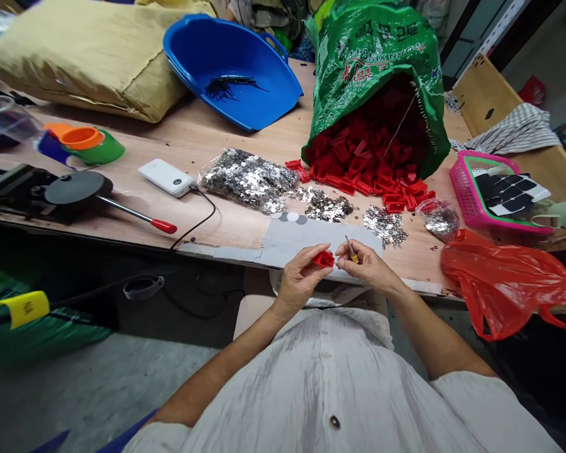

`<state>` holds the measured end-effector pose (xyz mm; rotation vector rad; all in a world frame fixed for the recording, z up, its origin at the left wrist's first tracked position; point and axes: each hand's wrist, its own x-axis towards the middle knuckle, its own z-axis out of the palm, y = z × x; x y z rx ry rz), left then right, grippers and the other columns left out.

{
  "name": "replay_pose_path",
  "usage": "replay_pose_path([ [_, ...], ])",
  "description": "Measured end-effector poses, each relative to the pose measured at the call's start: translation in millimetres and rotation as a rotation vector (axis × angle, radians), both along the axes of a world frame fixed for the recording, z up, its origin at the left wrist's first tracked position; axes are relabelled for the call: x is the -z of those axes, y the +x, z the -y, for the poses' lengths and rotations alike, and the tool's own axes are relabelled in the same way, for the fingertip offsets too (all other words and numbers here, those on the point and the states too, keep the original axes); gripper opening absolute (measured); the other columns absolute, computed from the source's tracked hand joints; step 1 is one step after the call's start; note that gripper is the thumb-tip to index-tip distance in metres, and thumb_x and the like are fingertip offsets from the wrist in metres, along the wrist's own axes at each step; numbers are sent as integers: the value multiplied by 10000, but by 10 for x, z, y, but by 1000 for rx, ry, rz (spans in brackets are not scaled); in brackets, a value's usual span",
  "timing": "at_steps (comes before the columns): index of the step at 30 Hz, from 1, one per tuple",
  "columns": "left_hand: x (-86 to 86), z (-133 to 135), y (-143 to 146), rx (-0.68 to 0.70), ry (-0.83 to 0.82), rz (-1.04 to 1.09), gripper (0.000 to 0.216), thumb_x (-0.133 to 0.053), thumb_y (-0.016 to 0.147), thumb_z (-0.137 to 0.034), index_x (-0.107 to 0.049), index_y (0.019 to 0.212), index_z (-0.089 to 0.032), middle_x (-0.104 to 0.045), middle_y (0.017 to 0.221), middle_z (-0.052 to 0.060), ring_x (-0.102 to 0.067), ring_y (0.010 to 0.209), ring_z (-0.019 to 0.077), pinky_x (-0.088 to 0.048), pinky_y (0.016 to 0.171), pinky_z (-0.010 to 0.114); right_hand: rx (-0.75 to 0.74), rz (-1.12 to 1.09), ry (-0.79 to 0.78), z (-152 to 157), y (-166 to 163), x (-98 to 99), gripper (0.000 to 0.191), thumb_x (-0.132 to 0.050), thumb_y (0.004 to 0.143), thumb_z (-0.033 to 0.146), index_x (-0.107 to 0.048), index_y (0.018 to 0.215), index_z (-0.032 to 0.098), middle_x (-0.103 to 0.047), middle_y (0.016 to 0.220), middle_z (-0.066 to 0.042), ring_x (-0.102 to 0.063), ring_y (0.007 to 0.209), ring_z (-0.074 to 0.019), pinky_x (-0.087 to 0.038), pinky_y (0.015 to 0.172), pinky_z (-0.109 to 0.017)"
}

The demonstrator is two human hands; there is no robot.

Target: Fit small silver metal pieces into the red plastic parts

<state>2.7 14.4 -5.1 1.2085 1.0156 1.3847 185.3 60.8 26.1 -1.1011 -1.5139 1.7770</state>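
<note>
My left hand (302,279) is closed around a small red plastic part (324,259) above the front edge of the table. Just to its right, my right hand (365,264) holds a small tool with a yellow handle (354,257) and a thin metal shaft, which points up and away. The right fingertips pinch close to the red part's open end; whether a metal piece sits between them is too small to tell. Under both hands lies a grey sheet (283,242). Loose piles of small silvery metal pieces (385,225) lie just beyond it.
A green woven sack (377,44) spills red parts (358,157) onto the table. Near it are a bag of metal pieces (249,179), a blue basin (273,94), a white power bank (166,177), a red-tipped lever press (78,189), a pink basket (466,189) and a red plastic bag (504,277).
</note>
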Motion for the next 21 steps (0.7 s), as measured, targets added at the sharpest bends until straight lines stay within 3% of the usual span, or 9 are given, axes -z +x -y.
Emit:
replay_pose_path([
  [4, 1, 22, -5, 50, 152, -115, 452, -723, 791, -178, -661, 1221, -300, -667, 1169, 72, -628, 1071, 193, -520, 941, 318, -11, -6, 39, 10, -26, 74, 311, -693, 788, 426, -527, 917, 197, -450, 690, 59, -347, 568, -78, -265, 512, -217],
  [7, -13, 31, 2, 65, 179, -139, 441, -715, 796, -174, -666, 1218, -292, -678, 1169, 77, -624, 1089, 202, -510, 966, 335, 31, 24, 59, 33, -39, 89, 310, -717, 766, 415, -532, 890, 200, -447, 701, 54, -352, 579, -82, -275, 512, -214],
  [11, -24, 43, 12, 50, 16, 12, 439, -747, 765, -189, -679, 1190, -277, -682, 1161, 60, -646, 1045, 191, -529, 926, 311, 71, -6, -2, 68, -63, 71, 364, -757, 730, 442, -518, 875, 210, -445, 676, 65, -351, 537, -73, -276, 490, -212],
  [15, -16, 37, 11, 76, -163, 224, 474, -776, 732, -184, -670, 1186, -266, -718, 1077, 33, -673, 936, 153, -526, 900, 284, 65, -92, -64, 83, -55, 37, 350, -665, 813, 511, -499, 886, 212, -524, 738, 43, -393, 511, -65, -287, 474, -217],
  [21, -3, 7, 2, 65, -205, 353, 427, -777, 722, -171, -647, 1122, -245, -712, 1069, 33, -665, 910, 139, -515, 871, 277, 23, -58, -14, 113, -24, 65, 354, -580, 876, 535, -520, 1017, 216, -556, 818, 17, -427, 541, -74, -336, 492, -226],
])
